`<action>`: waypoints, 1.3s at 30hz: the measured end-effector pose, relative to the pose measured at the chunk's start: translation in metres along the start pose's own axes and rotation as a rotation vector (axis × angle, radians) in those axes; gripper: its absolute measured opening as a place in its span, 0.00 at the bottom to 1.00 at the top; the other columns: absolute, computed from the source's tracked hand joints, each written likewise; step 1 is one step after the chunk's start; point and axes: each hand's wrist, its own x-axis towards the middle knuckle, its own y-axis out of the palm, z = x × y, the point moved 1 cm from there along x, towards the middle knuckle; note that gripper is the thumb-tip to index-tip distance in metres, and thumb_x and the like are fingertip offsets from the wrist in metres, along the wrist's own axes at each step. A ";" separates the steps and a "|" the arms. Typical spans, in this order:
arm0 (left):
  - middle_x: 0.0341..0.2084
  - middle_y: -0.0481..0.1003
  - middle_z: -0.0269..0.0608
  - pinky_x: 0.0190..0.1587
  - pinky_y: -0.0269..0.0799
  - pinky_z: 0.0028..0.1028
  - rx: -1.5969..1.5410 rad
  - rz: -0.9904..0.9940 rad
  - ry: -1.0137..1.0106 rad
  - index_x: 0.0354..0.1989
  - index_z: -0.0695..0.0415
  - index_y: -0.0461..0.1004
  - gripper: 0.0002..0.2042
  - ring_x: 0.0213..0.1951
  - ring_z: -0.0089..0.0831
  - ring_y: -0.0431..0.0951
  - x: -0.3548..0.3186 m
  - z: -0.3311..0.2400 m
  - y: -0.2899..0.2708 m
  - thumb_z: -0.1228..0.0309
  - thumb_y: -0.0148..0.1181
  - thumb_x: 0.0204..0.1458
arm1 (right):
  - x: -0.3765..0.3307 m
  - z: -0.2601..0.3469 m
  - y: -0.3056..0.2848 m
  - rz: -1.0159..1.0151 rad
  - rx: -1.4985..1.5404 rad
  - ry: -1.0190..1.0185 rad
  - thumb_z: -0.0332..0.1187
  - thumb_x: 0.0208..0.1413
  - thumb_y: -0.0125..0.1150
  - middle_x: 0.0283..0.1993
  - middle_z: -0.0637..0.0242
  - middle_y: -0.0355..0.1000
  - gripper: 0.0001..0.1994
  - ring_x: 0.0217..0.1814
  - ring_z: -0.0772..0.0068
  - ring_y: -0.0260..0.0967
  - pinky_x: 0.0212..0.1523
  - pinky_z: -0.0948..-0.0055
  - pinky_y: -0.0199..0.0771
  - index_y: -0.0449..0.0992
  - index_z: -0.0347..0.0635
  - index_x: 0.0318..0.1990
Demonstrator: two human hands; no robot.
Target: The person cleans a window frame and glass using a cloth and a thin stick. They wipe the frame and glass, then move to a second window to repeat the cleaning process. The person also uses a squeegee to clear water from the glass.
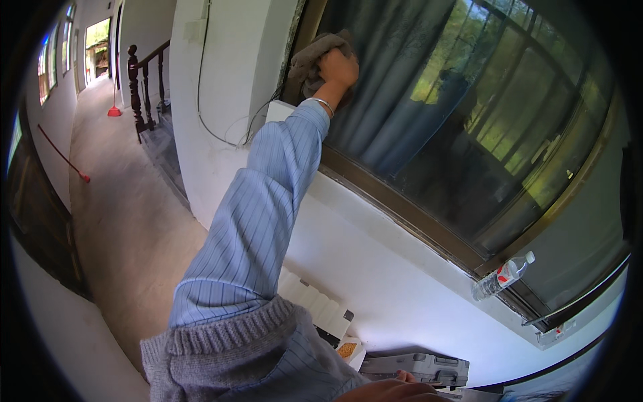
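Observation:
My left hand is reached out far ahead, closed on a bunched brown-grey cloth. The cloth lies against the upper left part of the dark window frame, beside the glass. A silver bracelet circles that wrist, below which runs a blue striped sleeve. At the bottom edge only part of my right hand shows; most of its fingers are cut off or hidden. Behind the glass hangs a grey-blue curtain, and trees and bars are mirrored in the pane.
A clear plastic bottle stands on the window ledge at the right. Below are a grey hard case and a white box. Cables run down the wall. To the left, a corridor floor passes a dark wooden banister and a red broom.

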 end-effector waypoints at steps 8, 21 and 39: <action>0.52 0.65 0.55 0.51 0.62 0.54 0.080 0.160 0.085 0.52 0.53 0.66 0.24 0.54 0.59 0.62 0.040 -0.032 -0.013 0.62 0.60 0.44 | -0.002 -0.023 0.004 0.090 -0.210 -0.013 0.49 0.56 0.54 0.27 0.58 0.73 0.17 0.27 0.69 0.65 0.29 0.65 0.68 0.77 0.44 0.36; 0.57 0.56 0.56 0.53 0.54 0.59 -0.060 0.003 -0.097 0.56 0.57 0.61 0.28 0.58 0.60 0.51 -0.010 -0.016 0.001 0.62 0.60 0.45 | 0.025 -0.070 0.061 -0.110 0.443 0.148 0.34 0.57 0.56 0.14 0.69 0.67 0.11 0.12 0.83 0.60 0.15 0.81 0.59 0.76 0.37 0.28; 0.52 0.62 0.58 0.56 0.57 0.49 0.020 -0.039 -0.216 0.54 0.62 0.61 0.27 0.55 0.58 0.57 -0.073 -0.011 -0.008 0.63 0.59 0.47 | 0.003 -0.027 0.024 0.063 0.377 0.240 0.40 0.59 0.53 0.12 0.71 0.63 0.13 0.10 0.84 0.54 0.10 0.81 0.50 0.74 0.39 0.32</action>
